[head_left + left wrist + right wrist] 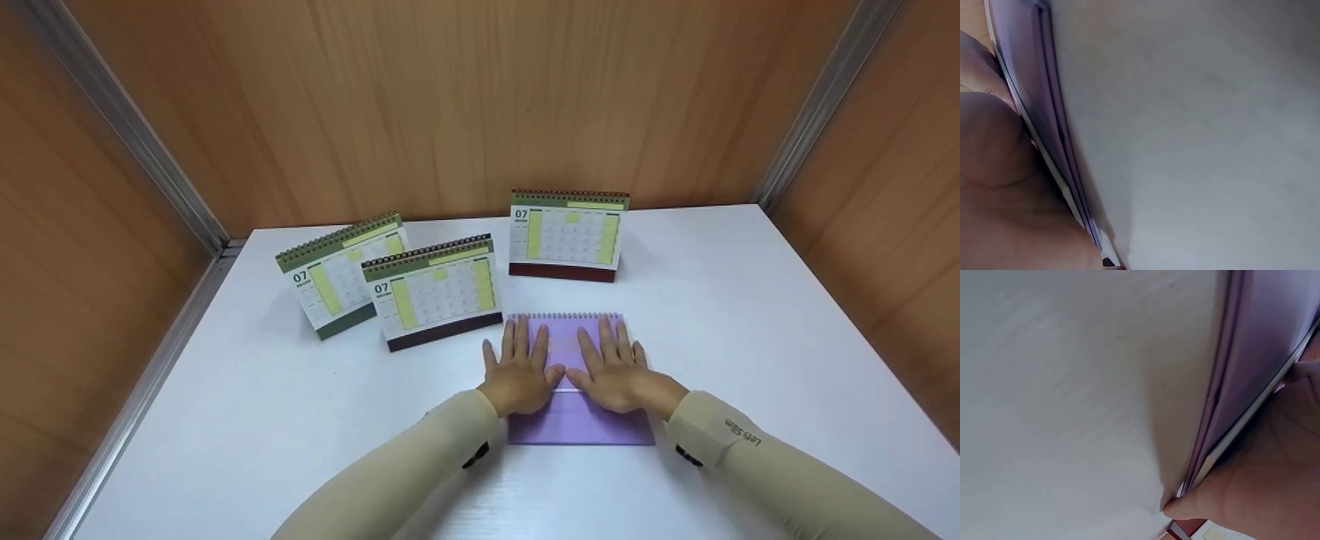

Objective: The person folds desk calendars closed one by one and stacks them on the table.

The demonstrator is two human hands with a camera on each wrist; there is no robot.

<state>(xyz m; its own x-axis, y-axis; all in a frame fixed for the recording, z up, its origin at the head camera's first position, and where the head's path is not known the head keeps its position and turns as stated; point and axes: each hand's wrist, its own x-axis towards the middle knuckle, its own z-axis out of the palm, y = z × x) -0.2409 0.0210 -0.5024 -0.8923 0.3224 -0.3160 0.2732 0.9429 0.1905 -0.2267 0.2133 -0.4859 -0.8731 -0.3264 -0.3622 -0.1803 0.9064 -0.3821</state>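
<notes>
A purple spiral-bound desk calendar lies folded down on the white table, its coil row toward the back. Both palms press on its upper part with fingers spread toward the coils: my left hand on the left half, my right hand on the right. The two thumbs point at each other near the middle. In the left wrist view, the left palm lies over the layered purple edge. From the right wrist, the right palm shows over the purple layers, with a fingertip at the calendar's side.
Three desk calendars with month pages stand behind: a green-based one at left, a dark-based one overlapping it, and a red-based one near the back. Wooden panels wall the table at back and sides.
</notes>
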